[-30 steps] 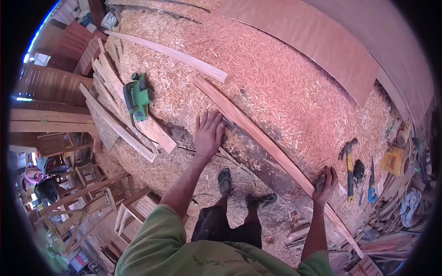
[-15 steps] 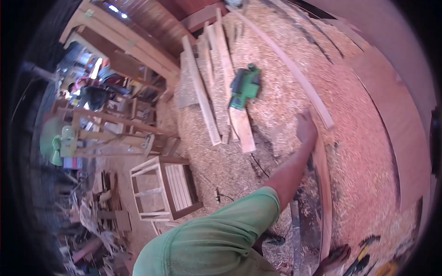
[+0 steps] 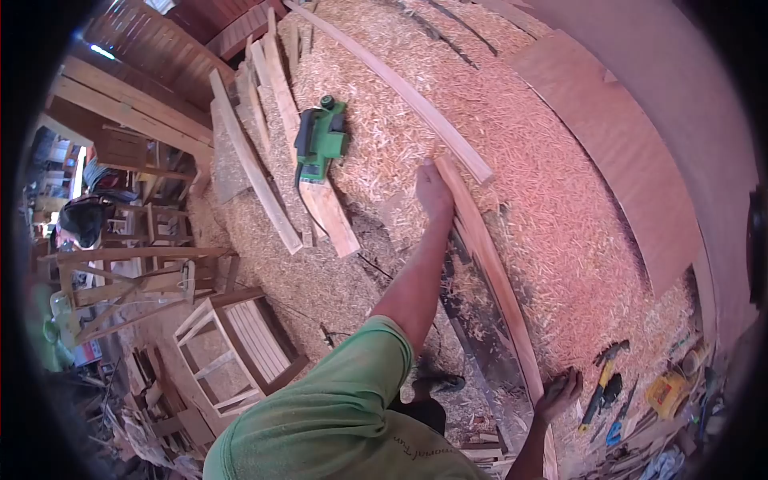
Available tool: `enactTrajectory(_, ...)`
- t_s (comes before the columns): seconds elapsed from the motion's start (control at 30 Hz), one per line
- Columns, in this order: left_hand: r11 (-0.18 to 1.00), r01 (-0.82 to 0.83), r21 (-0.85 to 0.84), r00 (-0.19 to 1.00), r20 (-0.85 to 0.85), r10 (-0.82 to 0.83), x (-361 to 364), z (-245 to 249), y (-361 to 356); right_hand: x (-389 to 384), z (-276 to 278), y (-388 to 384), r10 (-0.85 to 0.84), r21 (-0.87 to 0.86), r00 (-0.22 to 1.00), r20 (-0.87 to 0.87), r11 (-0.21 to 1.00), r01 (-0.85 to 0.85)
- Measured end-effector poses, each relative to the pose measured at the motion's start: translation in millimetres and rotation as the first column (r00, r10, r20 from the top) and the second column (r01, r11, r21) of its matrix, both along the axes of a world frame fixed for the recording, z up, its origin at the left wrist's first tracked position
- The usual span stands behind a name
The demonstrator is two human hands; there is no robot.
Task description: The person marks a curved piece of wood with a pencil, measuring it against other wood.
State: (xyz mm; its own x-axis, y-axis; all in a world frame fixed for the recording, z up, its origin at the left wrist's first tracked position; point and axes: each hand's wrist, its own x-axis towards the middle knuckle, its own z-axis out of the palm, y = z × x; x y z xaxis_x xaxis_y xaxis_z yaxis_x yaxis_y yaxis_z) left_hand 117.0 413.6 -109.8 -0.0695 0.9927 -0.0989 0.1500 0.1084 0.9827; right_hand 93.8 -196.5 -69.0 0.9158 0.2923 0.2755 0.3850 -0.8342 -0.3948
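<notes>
a person in a green shirt leans over a bench buried in wood shavings, both arms stretched along a long wooden strip. the strip lies to the right of the green planer, its far end about level with the planer's base, and from there it runs well down past the planer toward the person. the left hand sits at that far end, just right of the planer and apart from it; i see only the back of the hand, so i cannot tell whether the fingers wrap the wood or merely press on it. the right hand, far below and right of the planer, has its fingers curled over the strip's near part, clasping it. the strip looks thin and narrow for its length and seems to bow along its run, so i'd judge it light but whippy, likely to sag or twist if lifted from one end only. two holds well apart, as here, suit it best. its faces look dry and rough rather than slick, though loose shavings could make it slide. a second strip lies above and right of the planer, and a hammer lies far to its lower right.
</notes>
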Motion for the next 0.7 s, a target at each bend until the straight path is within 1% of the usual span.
enactTrajectory(0.07, 0.987, -0.023, 0.161, 0.99, -0.134, 0.045, -0.4, -38.1, 9.9, -0.1, 8.9, 1.2, 0.058, -0.123, 0.995, 0.087, 0.991, -0.047)
enactTrajectory(0.1, 0.969, -0.024, 0.247, 0.979, -0.193, 0.073, 1.1, -54.0, 13.3, 1.6, 12.4, 2.2, 0.054, -0.131, 0.995, 0.087, 0.99, -0.042)
enactTrajectory(0.2, 0.997, -0.082, 0.01, 0.955, -0.285, 0.081, -7.4, -67.0, 12.7, -1.1, 12.1, 3.3, 0.011, -0.135, 0.999, 0.048, 0.991, -0.004)
enactTrajectory(0.23, 0.993, -0.043, -0.111, 0.99, -0.136, 0.028, -10.5, -45.4, 8.6, 2.1, 10.4, 2.5, 0.021, -0.115, 0.998, 0.061, 0.993, -0.014)
enactTrajectory(0.27, 0.974, 0.021, -0.227, 1.0, 0.012, -0.019, -15.8, -8.1, 1.0, 1.9, 9.0, 1.9, 0.023, -0.097, 0.997, 0.068, 0.995, -0.017)
enactTrajectory(0.3, 0.936, 0.099, -0.338, 0.987, 0.155, -0.048, -23.3, 9.1, -6.2, -1.6, 11.0, 0.5, 0.023, -0.083, 0.997, 0.068, 0.996, -0.018)
enactTrajectory(0.33, 0.937, 0.114, -0.329, 0.967, 0.254, -0.029, -24.0, -0.3, -1.7, -2.9, 12.1, 0.3, 0.003, -0.094, 1.0, 0.031, 0.996, 0.0)
enactTrajectory(0.37, 0.967, 0.12, -0.225, 0.988, 0.119, -0.095, -19.1, -11.1, -0.9, -4.6, 13.3, 0.6, -0.006, -0.1, 1.0, 0.03, 0.995, 0.009)
enactTrajectory(0.43, 0.985, 0.171, -0.006, 0.972, -0.162, -0.17, -11.2, -25.6, -1.9, -3.2, 17.0, 2.7, -0.014, -0.11, 0.999, 0.03, 0.994, 0.017)
enactTrajectory(0.47, 0.983, 0.161, -0.09, 0.982, 0.115, -0.15, -11.0, -13.0, -7.7, -3.5, 24.5, 9.4, -0.022, -0.108, 1.0, 0.021, 0.994, 0.025)
enactTrajectory(0.53, 0.887, 0.362, -0.285, 0.913, 0.3, -0.276, -28.6, -0.1, -7.6, -3.4, 22.4, 7.2, -0.036, -0.086, 0.999, 0.02, 0.996, 0.037)
enactTrajectory(0.6, 0.803, 0.509, -0.31, 0.82, 0.46, -0.341, -45.3, -4.0, -0.1, -3.3, 19.0, 7.1, -0.059, -0.06, 0.998, 0.017, 0.996, 0.06)
enactTrajectory(0.63, 0.752, 0.577, -0.318, 0.766, 0.532, -0.362, -53.3, -5.8, 3.7, -2.2, 17.5, 5.3, -0.065, -0.078, 0.998, 0.028, 0.995, 0.067)
enactTrajectory(0.7, 0.746, 0.613, -0.259, 0.682, 0.65, -0.335, -58.5, -8.6, -0.1, -1.8, 13.4, 6.2, -0.084, -0.105, 0.995, 0.047, 0.991, 0.088)
